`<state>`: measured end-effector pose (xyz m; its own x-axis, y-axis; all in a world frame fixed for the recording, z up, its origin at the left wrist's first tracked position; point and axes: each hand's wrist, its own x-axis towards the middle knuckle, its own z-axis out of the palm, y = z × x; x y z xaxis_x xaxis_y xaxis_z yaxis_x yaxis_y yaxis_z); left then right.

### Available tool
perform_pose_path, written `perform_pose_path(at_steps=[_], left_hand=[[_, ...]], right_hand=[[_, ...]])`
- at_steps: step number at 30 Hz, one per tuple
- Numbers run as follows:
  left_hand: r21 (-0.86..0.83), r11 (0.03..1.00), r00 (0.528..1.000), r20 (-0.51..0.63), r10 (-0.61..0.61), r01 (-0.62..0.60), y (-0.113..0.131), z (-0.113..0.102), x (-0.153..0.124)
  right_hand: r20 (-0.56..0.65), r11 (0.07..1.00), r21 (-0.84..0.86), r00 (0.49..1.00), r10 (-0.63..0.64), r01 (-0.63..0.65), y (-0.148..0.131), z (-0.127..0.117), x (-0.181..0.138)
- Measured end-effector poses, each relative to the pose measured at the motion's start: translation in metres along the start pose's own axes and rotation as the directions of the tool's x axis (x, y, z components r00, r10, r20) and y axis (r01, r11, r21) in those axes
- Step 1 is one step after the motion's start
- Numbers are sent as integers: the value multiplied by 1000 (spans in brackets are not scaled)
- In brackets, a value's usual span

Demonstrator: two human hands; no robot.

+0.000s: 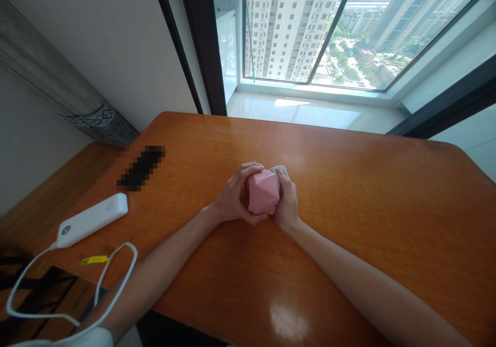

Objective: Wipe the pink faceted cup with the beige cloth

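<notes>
A pink faceted object point(264, 192), many-sided like a polyhedron, is held between my two hands above the middle of the wooden table point(368, 223). My left hand point(239, 194) wraps its left side, thumb below and fingers over the top. From the right, my right hand point(287, 199) grips a grey-white piece point(280, 171) that lies against the pink one. Whether the two pieces are joined cannot be made out, since my fingers hide where they meet.
A white power bank-like device point(93, 220) lies on the table's left side, with a white cable point(129, 269) looping toward my left forearm. A yellow tag point(95, 259) sits near the cable. Behind it is a dark blurred-out rectangle point(141, 168). A window stands beyond the far edge.
</notes>
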<state>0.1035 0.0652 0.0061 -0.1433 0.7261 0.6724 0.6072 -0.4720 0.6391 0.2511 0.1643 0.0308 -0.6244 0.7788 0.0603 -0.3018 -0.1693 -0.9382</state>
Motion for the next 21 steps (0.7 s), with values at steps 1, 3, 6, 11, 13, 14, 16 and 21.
perform_pose_path(at_steps=[1, 3, 6, 11, 13, 14, 16, 21], left_hand=[[-51, 998, 1000, 1, -29, 29, 0, 0, 0], [-108, 992, 998, -2, -67, 67, 0, 0, 0], [3, 1000, 1000, -16, 7, -7, 0, 1, 0], [-23, 1000, 1000, 4, 16, -16, -1, 0, 0], [-86, 995, 999, 22, -46, 47, -2, 0, -1], [-84, 995, 998, 23, -53, 55, -2, -1, -1], [-12, 1000, 1000, 16, -10, 10, -1, 0, -1], [2, 999, 999, 23, 36, -36, -1, -1, -1]], right_hand=[[2, 999, -37, 1000, -1, 2, -1, 0, -1], [7, 995, -101, 1000, -1, 2, -2, 0, -2], [5, 997, -73, 1000, 1, -1, -2, 0, 0], [-4, 994, -110, 1000, -19, 18, -1, -2, -4], [0, 987, -157, 1000, -24, 23, -2, -2, -7], [1, 987, -158, 1000, -21, 21, -3, -1, -7], [0, 994, -109, 1000, -18, 18, -3, 0, -5], [-11, 997, -71, 1000, -9, 8, -4, 0, -5]])
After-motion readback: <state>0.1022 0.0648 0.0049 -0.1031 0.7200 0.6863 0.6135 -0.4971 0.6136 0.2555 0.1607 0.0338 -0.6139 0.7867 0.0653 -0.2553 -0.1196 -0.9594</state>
